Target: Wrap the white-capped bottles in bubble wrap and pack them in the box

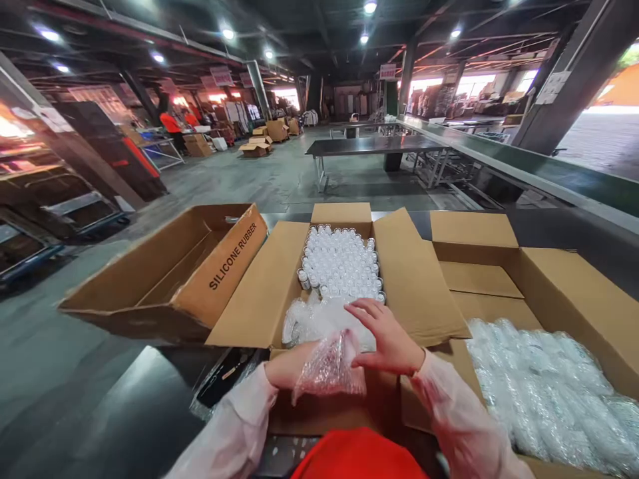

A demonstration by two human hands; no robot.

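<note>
A clear bubble-wrap bag [332, 369] is in my left hand [294, 364], covering most of it, so the fingers show only dimly through the plastic. Close on its right, my right hand [388, 336] has its fingers spread and holds nothing; its thumb is beside the bag's edge. Both hands are over the near end of an open cardboard box [417, 279]. Rows of small clear, glass-like containers [339, 259] fill the far part of that box. Nearer to me, a pile of translucent plastic bags [312, 316] lies in it, partly behind my hands.
To the right, another open carton [574, 279] holds many bubble-wrapped pieces [539, 379]. At left stands a brown box [214, 266] marked SILICONE RUBBER. A plastic-covered black item [224, 376] lies on the dark table [134, 392]. Beyond are another table [369, 144] and a conveyor [499, 153].
</note>
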